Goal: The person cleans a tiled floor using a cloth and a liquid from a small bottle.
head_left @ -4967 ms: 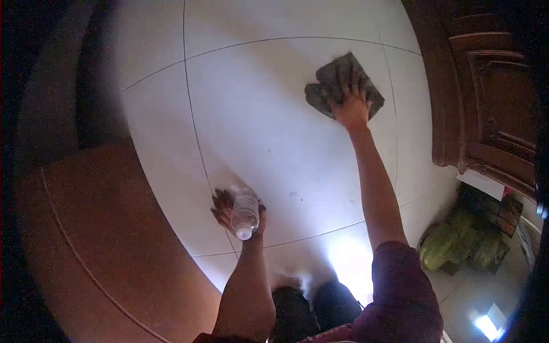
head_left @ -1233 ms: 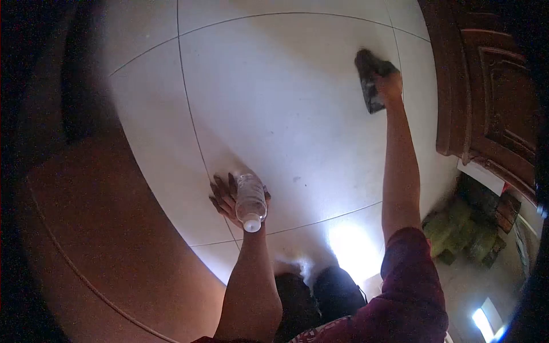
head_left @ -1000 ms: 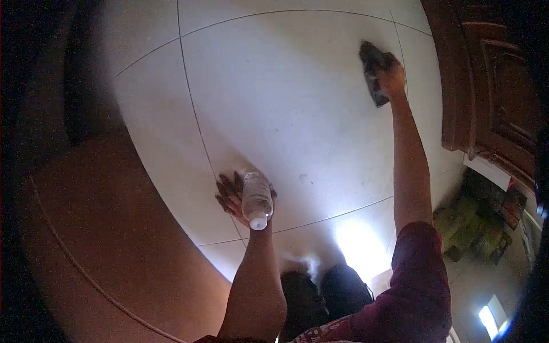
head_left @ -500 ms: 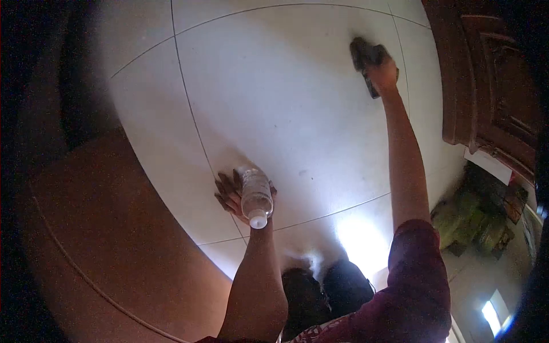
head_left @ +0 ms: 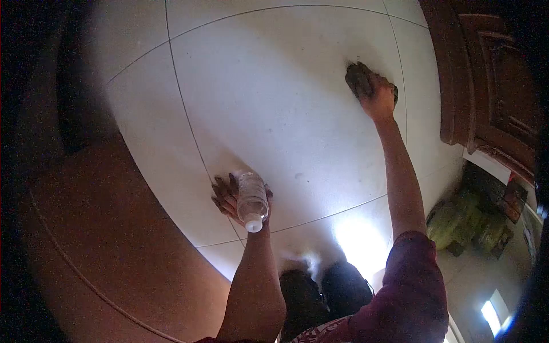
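My left hand (head_left: pixel 229 197) is at the lower middle of the view, its fingers spread around a clear plastic bottle (head_left: pixel 251 197) with a white cap toward me. The bottle rests between thumb and fingers, over the pale tiled floor (head_left: pixel 257 103). Farther forward on the right, my right hand (head_left: pixel 377 97) is closed on a dark cloth (head_left: pixel 359 80), which is pressed against the floor. Part of the cloth is hidden under the fingers.
A carved dark wooden piece of furniture (head_left: pixel 457 74) stands at the right. Below it are greenish bundles (head_left: pixel 472 223). A brown surface (head_left: pixel 126 228) fills the lower left. Two dark shoes (head_left: pixel 346 288) show at the bottom.
My right hand has moved back toward me with the dark cloth, and the wrist has turned. My left hand and the bottle sit slightly farther left in view.
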